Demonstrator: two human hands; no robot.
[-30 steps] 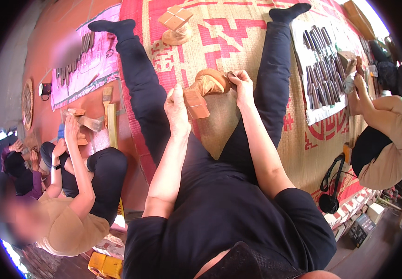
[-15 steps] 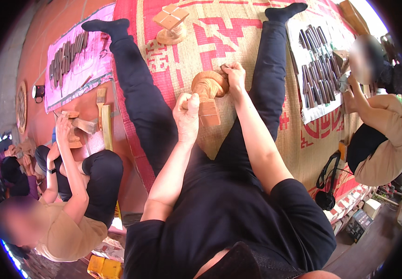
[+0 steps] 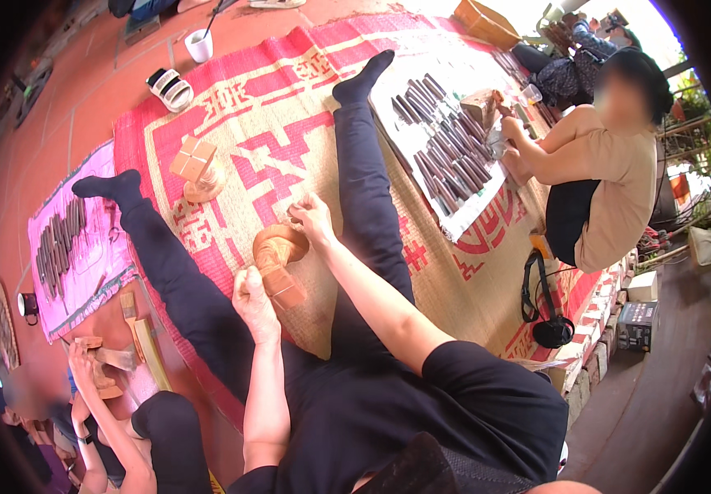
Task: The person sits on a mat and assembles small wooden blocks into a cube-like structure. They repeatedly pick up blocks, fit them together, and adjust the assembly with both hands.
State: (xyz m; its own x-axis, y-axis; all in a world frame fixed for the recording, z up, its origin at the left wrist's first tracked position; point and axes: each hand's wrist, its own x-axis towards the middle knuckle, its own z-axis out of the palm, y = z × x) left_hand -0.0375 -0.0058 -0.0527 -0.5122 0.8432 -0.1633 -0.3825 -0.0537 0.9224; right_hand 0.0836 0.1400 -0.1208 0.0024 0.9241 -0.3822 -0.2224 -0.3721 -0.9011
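Here, the left hand (image 3: 255,306) has its fingers clenched on the block end of a wooden carving (image 3: 275,257), held above the woven mat (image 3: 446,284) between the person's legs (image 3: 364,181). The right hand (image 3: 314,218) is at the carving's rounded end, fingers bent; whether they grasp something small, I can't quite tell. Farther off, a second carving (image 3: 195,158) stands on the mat.
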